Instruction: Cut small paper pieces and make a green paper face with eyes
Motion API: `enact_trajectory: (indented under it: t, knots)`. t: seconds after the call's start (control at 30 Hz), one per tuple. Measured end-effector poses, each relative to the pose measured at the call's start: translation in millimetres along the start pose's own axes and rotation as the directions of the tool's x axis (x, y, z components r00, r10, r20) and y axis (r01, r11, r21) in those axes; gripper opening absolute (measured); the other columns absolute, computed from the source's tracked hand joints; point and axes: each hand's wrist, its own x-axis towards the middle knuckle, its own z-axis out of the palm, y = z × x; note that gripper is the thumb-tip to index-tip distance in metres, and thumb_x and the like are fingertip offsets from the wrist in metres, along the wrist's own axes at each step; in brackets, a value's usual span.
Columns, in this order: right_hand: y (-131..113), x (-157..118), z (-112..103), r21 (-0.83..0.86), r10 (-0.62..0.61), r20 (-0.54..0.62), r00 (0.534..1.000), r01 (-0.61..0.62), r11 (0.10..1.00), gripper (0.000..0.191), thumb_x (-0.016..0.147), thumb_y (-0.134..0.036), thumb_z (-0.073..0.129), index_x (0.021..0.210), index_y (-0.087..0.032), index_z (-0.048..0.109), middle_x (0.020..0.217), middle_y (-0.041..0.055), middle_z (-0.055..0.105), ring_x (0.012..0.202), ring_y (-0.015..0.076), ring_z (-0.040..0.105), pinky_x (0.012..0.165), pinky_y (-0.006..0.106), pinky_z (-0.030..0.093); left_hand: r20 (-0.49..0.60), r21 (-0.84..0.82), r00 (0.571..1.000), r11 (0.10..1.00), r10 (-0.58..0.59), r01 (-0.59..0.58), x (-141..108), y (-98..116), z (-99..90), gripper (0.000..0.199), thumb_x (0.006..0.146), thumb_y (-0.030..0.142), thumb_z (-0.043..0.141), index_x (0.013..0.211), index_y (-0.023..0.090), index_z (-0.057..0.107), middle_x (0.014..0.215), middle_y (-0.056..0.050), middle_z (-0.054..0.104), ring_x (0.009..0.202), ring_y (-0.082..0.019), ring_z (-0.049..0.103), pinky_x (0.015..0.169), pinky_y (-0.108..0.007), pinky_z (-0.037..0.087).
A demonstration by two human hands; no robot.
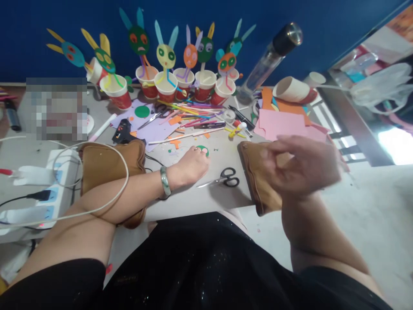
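My left hand (pixel 192 167), with a jade-like bangle on the wrist, rests on the table. Its curled fingers press on a small green paper circle (pixel 204 149) that carries a lighter pinkish round piece. Just right of that hand lie black-handled scissors (pixel 228 177), partly spread. My right hand (pixel 300 165) is raised over a brown cushioned pad (pixel 258 185), blurred by motion. Its fingers are curled in toward the thumb; whatever is between them, if anything, cannot be made out.
Red-and-white paper cups (pixel 166 84) holding paper rabbit-eared figures line the back wall. Coloured sticks (pixel 200 114), a black glue gun (pixel 124 131), other scissors (pixel 151 117) and pink paper (pixel 282 124) lie in front. A tall bottle (pixel 263 69) leans right; a power strip (pixel 60 185) and cables sit left.
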Motion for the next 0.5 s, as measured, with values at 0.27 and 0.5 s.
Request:
enact_trajectory:
  t: [0.27,0.5]
  knots:
    - [88,53,17,-0.025,0.248,-0.118,0.962,-0.253,0.967,0.070,0.066,-0.038,0.086,0.122,-0.025,0.048,0.091,-0.0025,0.059,0.068,0.0157,0.059,0.061,0.032,0.054,-0.063,0.042,0.998,0.999,0.012,-0.009,-1,2,6.5,0.021,0.097,0.015,0.053,0.096,0.008,0.073,0.101,-0.019,0.071,0.093,-0.027,0.064,0.086,-0.042,0.045]
    - [65,28,9,-0.273,0.013,0.137,0.991,0.025,0.962,0.017,0.088,-0.030,0.070,0.098,-0.022,0.059,0.077,-0.0001,0.062,0.066,0.0168,0.059,0.065,0.032,0.049,-0.027,0.044,1.000,0.999,-0.010,0.011,-4,3,6.6,0.021,0.097,0.017,0.054,0.101,0.007,0.073,0.112,-0.020,0.070,0.106,-0.029,0.061,0.093,-0.043,0.044]
